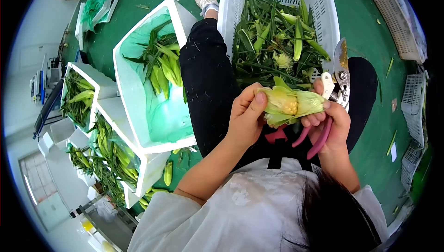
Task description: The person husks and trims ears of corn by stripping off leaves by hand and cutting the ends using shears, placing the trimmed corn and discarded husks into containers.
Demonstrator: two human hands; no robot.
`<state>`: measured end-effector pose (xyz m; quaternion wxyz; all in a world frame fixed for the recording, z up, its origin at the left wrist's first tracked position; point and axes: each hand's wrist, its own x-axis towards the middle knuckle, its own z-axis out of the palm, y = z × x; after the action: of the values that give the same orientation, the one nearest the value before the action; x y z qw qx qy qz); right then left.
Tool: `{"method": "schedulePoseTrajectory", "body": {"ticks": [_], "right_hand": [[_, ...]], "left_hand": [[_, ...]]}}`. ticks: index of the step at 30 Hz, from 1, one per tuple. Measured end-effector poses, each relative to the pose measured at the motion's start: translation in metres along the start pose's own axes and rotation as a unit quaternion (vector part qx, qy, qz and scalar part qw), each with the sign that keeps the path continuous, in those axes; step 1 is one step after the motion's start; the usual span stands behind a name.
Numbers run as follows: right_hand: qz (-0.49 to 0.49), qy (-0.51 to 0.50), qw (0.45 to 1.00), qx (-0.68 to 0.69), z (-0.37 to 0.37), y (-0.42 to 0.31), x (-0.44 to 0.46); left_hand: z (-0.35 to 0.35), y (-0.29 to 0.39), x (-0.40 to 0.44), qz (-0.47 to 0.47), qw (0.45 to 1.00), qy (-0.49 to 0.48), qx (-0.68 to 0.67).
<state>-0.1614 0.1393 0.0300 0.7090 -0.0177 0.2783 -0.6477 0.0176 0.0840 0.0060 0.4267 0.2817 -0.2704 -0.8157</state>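
Between my two hands is an ear of corn (289, 105), its pale green husk parted so that yellow kernels show in the middle. My left hand (245, 115) is closed on the ear's left end, thumb on top. My right hand (336, 125) pinches the right end of the husk. That same hand also keeps a pair of pruning shears (342, 78) with pink handles, blades pointing up and away from me. Just beyond my hands, a white basket (323, 2) holds cut leaves, husks (298, 41) and stalk pieces.
To my left a foam box (125, 90) lined with green plastic holds several ears in husk (162, 74). More foam boxes (111, 108) with leafy corn stand farther left. Loose ears (168, 173) lie on the green floor (370, 34). White crates (411, 99) line the right side.
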Motion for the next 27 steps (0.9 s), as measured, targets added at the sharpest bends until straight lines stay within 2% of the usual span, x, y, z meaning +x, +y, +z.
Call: {"method": "schedulePoseTrajectory", "body": {"ticks": [3, 4, 6, 7, 8, 9, 10, 11, 12, 13, 14, 15, 16, 17, 18, 19, 20, 21, 22, 23, 24, 25, 26, 27], "right_hand": [[0.000, -0.022, 0.999, 0.030, 0.001, -0.006, 0.001], [-0.007, -0.028, 0.999, 0.023, 0.001, -0.007, 0.003], [-0.014, -0.041, 0.999, 0.010, -0.003, -0.007, 0.006], [-0.018, -0.033, 0.992, -0.120, -0.004, -0.009, 0.003], [-0.020, -0.029, 0.968, -0.250, -0.007, -0.013, -0.003], [-0.022, -0.031, 0.926, -0.375, -0.005, -0.015, -0.003], [-0.093, -0.146, 0.829, -0.531, 0.013, -0.019, 0.005], [-0.126, -0.293, 0.657, -0.683, 0.029, -0.023, 0.010], [-0.100, -0.359, 0.605, -0.704, 0.043, -0.015, 0.008], [-0.056, -0.402, 0.562, -0.720, 0.054, -0.002, 0.004], [-0.036, -0.394, 0.553, -0.733, 0.050, 0.017, -0.004], [-0.031, -0.390, 0.580, -0.714, 0.049, 0.022, -0.008], [-0.062, -0.363, 0.596, -0.713, 0.049, 0.022, -0.009], [-0.092, -0.338, 0.612, -0.709, 0.045, 0.020, -0.011], [0.050, -0.216, 0.732, -0.644, 0.035, 0.021, -0.016], [0.073, -0.130, 0.841, -0.520, 0.031, 0.023, -0.014], [0.047, -0.055, 0.896, -0.439, 0.030, 0.022, -0.011], [-0.015, -0.034, 0.906, -0.422, 0.025, 0.024, 0.000], [-0.033, -0.034, 0.908, -0.415, 0.012, 0.020, 0.011], [-0.019, -0.002, 0.918, -0.396, 0.011, 0.018, 0.016], [0.002, -0.017, 0.930, -0.368, 0.004, 0.017, 0.022], [0.025, -0.031, 0.939, -0.340, -0.003, 0.019, 0.027], [0.055, -0.035, 0.942, -0.329, -0.010, 0.025, 0.028], [0.088, -0.037, 0.942, -0.320, -0.015, 0.029, 0.025]], "left_hand": [[-0.005, -0.009, -0.003, 0.016, 0.998, 0.023, -0.055], [-0.004, -0.010, -0.003, 0.044, 0.998, 0.024, -0.034], [0.000, -0.005, -0.001, 0.008, 0.999, 0.025, 0.032], [0.000, -0.002, 0.001, -0.007, 0.997, 0.030, 0.064], [-0.005, 0.001, 0.007, -0.153, 0.986, 0.054, -0.029], [-0.022, -0.002, 0.015, -0.303, 0.952, 0.026, -0.026], [-0.051, -0.018, 0.013, -0.358, 0.923, -0.076, -0.117], [-0.071, -0.030, 0.011, -0.404, 0.874, -0.180, -0.203], [-0.051, -0.016, 0.003, -0.441, 0.845, -0.066, -0.294], [-0.031, -0.005, -0.003, -0.419, 0.898, -0.010, -0.132], [-0.028, 0.001, -0.007, -0.368, 0.920, -0.039, -0.131], [-0.028, 0.007, -0.009, -0.313, 0.939, -0.068, -0.127], [-0.032, 0.014, -0.009, -0.283, 0.953, -0.046, -0.099], [-0.037, 0.017, -0.009, -0.220, 0.975, -0.031, 0.006], [-0.042, 0.019, -0.012, -0.156, 0.982, -0.008, 0.109], [-0.047, 0.021, -0.018, -0.093, 0.973, 0.023, 0.209], [-0.051, 0.031, -0.026, -0.056, 0.964, 0.038, 0.256], [-0.058, 0.040, -0.041, -0.049, 0.971, 0.086, 0.216], [-0.066, 0.049, -0.062, -0.038, 0.975, 0.135, 0.175], [-0.074, 0.058, -0.087, -0.025, 0.974, 0.184, 0.131], [-0.094, 0.063, -0.116, -0.003, 0.961, 0.258, 0.097], [-0.125, 0.063, -0.151, 0.020, 0.942, 0.329, 0.060], [-0.160, 0.052, -0.194, 0.010, 0.892, 0.451, -0.003], [-0.193, 0.049, -0.252, -0.014, 0.852, 0.519, -0.073]]}}
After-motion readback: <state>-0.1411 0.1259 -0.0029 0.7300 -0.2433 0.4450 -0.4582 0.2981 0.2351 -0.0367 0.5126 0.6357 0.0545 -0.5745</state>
